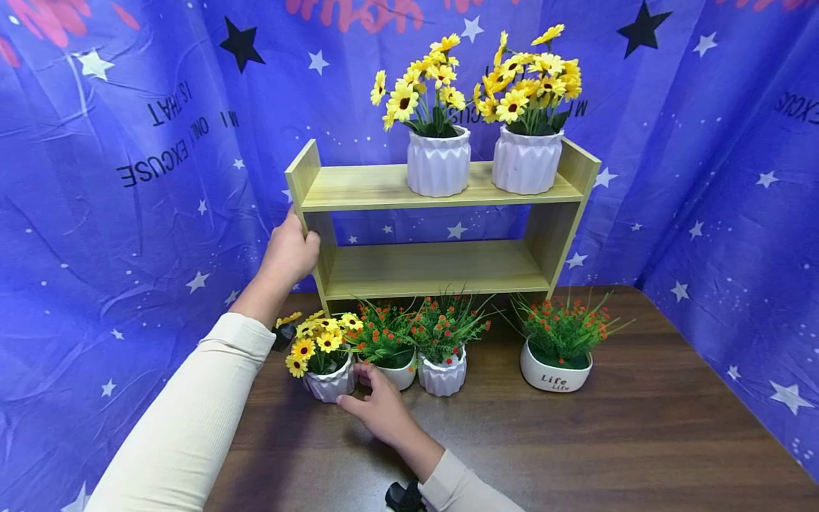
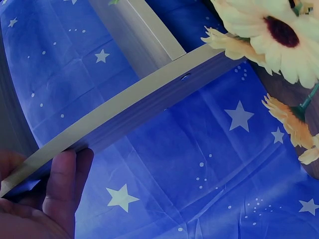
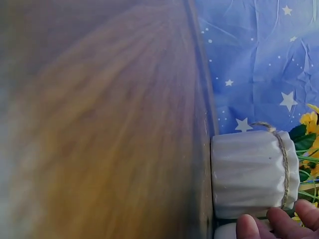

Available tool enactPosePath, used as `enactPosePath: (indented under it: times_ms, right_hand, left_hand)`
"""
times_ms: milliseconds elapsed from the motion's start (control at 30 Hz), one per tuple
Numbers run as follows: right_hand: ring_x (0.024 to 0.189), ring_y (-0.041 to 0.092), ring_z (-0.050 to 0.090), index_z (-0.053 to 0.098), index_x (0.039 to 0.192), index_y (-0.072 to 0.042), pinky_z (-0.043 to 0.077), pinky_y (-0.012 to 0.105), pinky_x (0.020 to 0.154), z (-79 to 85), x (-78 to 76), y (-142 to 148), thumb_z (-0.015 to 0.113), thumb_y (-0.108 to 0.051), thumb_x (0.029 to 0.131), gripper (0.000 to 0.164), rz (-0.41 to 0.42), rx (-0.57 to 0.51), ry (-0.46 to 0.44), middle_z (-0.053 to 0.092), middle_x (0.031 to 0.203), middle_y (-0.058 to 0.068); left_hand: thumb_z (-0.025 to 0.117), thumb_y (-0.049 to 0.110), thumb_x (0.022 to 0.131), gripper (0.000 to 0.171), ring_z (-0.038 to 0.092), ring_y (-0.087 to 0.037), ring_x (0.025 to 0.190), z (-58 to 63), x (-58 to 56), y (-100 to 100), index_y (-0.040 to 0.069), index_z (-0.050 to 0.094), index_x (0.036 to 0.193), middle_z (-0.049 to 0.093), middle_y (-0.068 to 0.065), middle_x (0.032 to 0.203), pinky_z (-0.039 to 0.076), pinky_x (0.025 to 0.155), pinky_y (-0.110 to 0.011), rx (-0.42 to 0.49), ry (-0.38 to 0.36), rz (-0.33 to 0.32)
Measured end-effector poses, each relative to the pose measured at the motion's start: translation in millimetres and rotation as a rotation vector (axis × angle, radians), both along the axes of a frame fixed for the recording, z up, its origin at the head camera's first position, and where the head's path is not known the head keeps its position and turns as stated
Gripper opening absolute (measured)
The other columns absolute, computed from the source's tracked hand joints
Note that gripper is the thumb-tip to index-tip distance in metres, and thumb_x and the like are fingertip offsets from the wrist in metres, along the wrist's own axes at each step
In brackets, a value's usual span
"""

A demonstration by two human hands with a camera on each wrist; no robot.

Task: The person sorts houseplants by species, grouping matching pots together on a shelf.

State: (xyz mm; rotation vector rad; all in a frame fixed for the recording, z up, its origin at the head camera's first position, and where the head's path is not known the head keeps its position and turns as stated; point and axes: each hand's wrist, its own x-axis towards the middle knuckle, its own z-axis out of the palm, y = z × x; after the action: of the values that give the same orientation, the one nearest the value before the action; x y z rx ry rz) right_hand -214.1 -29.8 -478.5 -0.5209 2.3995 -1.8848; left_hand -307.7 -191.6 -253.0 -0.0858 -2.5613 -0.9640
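My left hand [image 1: 291,249] grips the left side panel of a light wooden two-tier shelf [image 1: 441,267]; in the left wrist view its fingers [image 2: 61,179] curl round the panel's edge. Low on the table, my right hand [image 1: 382,411] is at the right side of a white ribbed pot [image 1: 329,385] of yellow daisy-like flowers [image 1: 320,341]. Its thumb and fingers are slightly bent and apart. In the right wrist view fingertips [image 3: 279,222] lie beside that pot [image 3: 249,174], which has twine round its neck; firm contact cannot be told.
Two white pots [image 1: 439,165] [image 1: 527,162] of yellow flowers stand on the upper shelf. Before the shelf are a red-flowered bowl [image 1: 399,375], a ribbed pot [image 1: 443,377] and a "Life" bowl [image 1: 555,370] on the brown table [image 1: 576,441]. A blue star curtain [image 1: 160,128] hangs behind.
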Motion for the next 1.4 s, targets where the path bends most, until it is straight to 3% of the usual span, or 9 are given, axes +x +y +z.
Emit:
enactPosePath:
  times_ms: [433,733,1100,1400]
  right_hand:
    - [0.119,0.032,0.057,0.057,0.129,0.001,0.052,0.036,0.088,3.0,-11.0,-14,0.079,-0.023,0.079,0.06,-0.087,0.011,0.027,0.06,0.128,0.014]
    - [0.118,0.034,0.057,0.053,0.133,0.002,0.045,0.047,0.099,4.4,-8.7,-22,0.082,-0.031,0.076,0.072,-0.165,0.162,0.094,0.06,0.13,0.02]
    - [0.118,0.032,0.056,0.05,0.134,0.005,0.044,0.046,0.101,-1.6,-22.8,-36,0.087,-0.03,0.071,0.082,-0.187,0.078,0.007,0.061,0.125,0.017]
    - [0.112,0.028,0.057,0.048,0.131,0.004,0.044,0.042,0.098,-7.5,-31.1,-47,0.09,-0.022,0.065,0.082,-0.204,0.028,0.006,0.061,0.119,0.013]
  left_hand:
    - [0.042,0.008,0.096,0.048,0.057,-0.047,0.115,5.0,0.6,-1,0.003,0.036,0.144,0.057,-0.032,0.127,0.044,0.096,-0.058,0.006,-0.013,0.004]
    - [0.042,0.009,0.096,0.05,0.057,-0.047,0.114,3.9,-0.2,1,0.003,0.034,0.146,0.057,-0.033,0.127,0.045,0.096,-0.057,0.007,-0.023,-0.004]
    - [0.042,0.009,0.097,0.049,0.057,-0.047,0.115,1.3,-0.2,0,0.003,0.036,0.145,0.057,-0.031,0.127,0.044,0.096,-0.058,-0.009,-0.017,0.003]
    - [0.043,0.009,0.096,0.049,0.058,-0.047,0.114,0.3,-1.1,-1,0.003,0.036,0.144,0.058,-0.031,0.127,0.045,0.095,-0.057,0.003,-0.01,0.004]
